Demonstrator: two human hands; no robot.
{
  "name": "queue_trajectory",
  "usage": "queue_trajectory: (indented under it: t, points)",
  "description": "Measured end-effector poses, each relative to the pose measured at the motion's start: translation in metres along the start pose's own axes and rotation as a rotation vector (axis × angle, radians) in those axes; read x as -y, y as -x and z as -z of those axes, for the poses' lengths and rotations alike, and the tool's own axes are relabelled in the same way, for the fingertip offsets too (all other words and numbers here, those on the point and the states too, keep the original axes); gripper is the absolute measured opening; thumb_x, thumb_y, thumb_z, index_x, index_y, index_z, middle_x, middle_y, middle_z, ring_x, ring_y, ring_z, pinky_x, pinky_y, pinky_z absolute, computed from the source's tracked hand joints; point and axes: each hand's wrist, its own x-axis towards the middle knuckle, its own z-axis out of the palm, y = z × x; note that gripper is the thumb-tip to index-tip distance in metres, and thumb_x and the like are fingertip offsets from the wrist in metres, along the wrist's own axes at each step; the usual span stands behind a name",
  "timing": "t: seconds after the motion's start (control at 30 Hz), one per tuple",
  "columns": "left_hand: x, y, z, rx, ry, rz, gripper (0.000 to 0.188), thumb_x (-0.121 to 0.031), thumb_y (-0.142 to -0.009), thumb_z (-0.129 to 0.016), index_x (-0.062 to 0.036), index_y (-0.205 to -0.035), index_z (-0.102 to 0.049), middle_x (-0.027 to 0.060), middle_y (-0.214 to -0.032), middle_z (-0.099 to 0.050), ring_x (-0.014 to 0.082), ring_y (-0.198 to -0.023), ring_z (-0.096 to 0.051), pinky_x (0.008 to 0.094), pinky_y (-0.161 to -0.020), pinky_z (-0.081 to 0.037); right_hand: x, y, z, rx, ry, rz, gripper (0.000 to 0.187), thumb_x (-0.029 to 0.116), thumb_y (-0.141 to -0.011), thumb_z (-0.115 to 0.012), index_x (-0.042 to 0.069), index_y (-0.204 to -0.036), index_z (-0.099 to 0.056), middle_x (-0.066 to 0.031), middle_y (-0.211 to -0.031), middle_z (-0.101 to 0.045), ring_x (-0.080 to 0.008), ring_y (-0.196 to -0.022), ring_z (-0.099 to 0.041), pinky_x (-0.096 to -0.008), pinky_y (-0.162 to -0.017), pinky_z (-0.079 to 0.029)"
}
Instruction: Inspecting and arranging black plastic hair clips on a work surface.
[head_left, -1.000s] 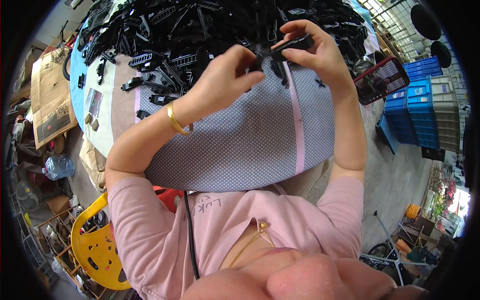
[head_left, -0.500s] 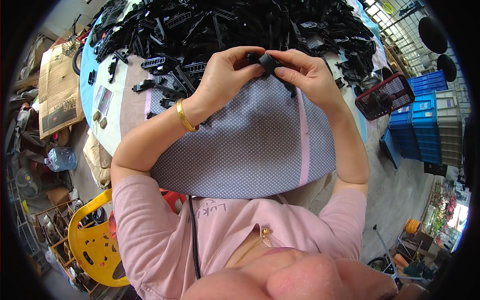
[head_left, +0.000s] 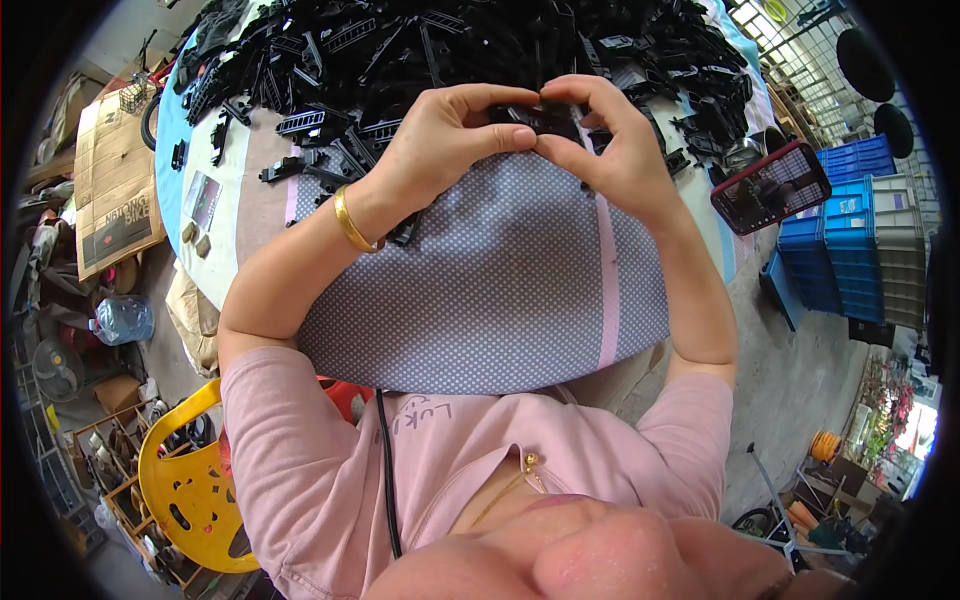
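Between my two hands is a small black plastic part (head_left: pixel 540 119), held at the near edge of a heap of similar parts. My left hand (head_left: pixel 455 128) grips its left end between thumb and fingers. On the right, my right hand (head_left: pixel 608 135) curves round the other end, with its thumb below and index finger above. The part's outline merges with the dark heap behind it. Beyond my hands spreads the heap of black plastic parts (head_left: pixel 400 50), some of them with ladder-like slots.
A patterned cloth (head_left: pixel 480 290) covers the round table. A phone (head_left: pixel 771 187) is propped up at the right, with blue crates (head_left: pixel 850 240) beyond. Left of the table are a cardboard sheet (head_left: pixel 115 180) and a yellow chair (head_left: pixel 190 490). Two small stones (head_left: pixel 196 238) lie on the cloth's left side.
The black part has been turned and now lies more level between my hands. My right hand's fingers have lifted a little and spread wider; the left thumb now lies straighter.
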Motion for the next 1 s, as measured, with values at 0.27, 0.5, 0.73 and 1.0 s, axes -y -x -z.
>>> queue_trajectory:
  t: [0.27, 0.5, 0.73, 1.0]
  points:
    - [-0.004, -0.002, 0.004, 0.023, -0.152, -0.214, 0.034, -0.004, -0.079, -0.068, 0.0001, -0.112, -0.061, 0.0083, -0.092, -0.067, 0.0104, -0.083, -0.064, 0.0209, -0.075, -0.053, 0.008, -0.001, 0.013, 0.249, -0.147, -0.219, 0.043, 0.023, -0.072, -0.075, -0.001, -0.106, -0.062, -0.0073, -0.089, -0.066, -0.015, -0.078, -0.061, -0.026, -0.072, -0.049]
    - [-0.009, 0.0, 0.007, 0.05, -0.029, -0.182, 0.034, -0.006, -0.078, -0.07, 0.0002, -0.11, -0.061, 0.0085, -0.094, -0.066, 0.0122, -0.086, -0.064, 0.0208, -0.075, -0.053, 0.011, 0.001, 0.015, 0.254, -0.062, -0.209, 0.033, 0.016, -0.081, -0.068, -0.001, -0.109, -0.061, -0.0088, -0.089, -0.066, -0.013, -0.079, -0.063, -0.0238, -0.069, -0.05]
    - [0.013, 0.019, -0.024, 0.425, 0.056, 0.139, 0.036, -0.01, -0.075, -0.073, -0.0002, -0.109, -0.063, 0.0078, -0.098, -0.065, 0.0118, -0.083, -0.062, 0.0233, -0.077, -0.051, -0.053, -0.005, 0.061, 0.031, -0.06, -0.362, 0.033, 0.028, -0.088, -0.06, 0.003, -0.11, -0.062, -0.0106, -0.102, -0.065, -0.0131, -0.077, -0.063, -0.0257, -0.072, -0.05]
    - [0.016, 0.012, -0.014, 0.057, -1.034, -0.484, 0.029, -0.016, -0.073, -0.07, -0.0027, -0.098, -0.062, 0.0091, -0.096, -0.057, 0.0237, -0.09, -0.052, 0.0329, -0.078, -0.048, -0.065, 0.0, 0.051, 0.145, 0.479, -0.265, 0.03, 0.019, -0.078, -0.066, 0.006, -0.105, -0.065, -0.0074, -0.094, -0.065, -0.0204, -0.081, -0.062, -0.03, -0.073, -0.049]
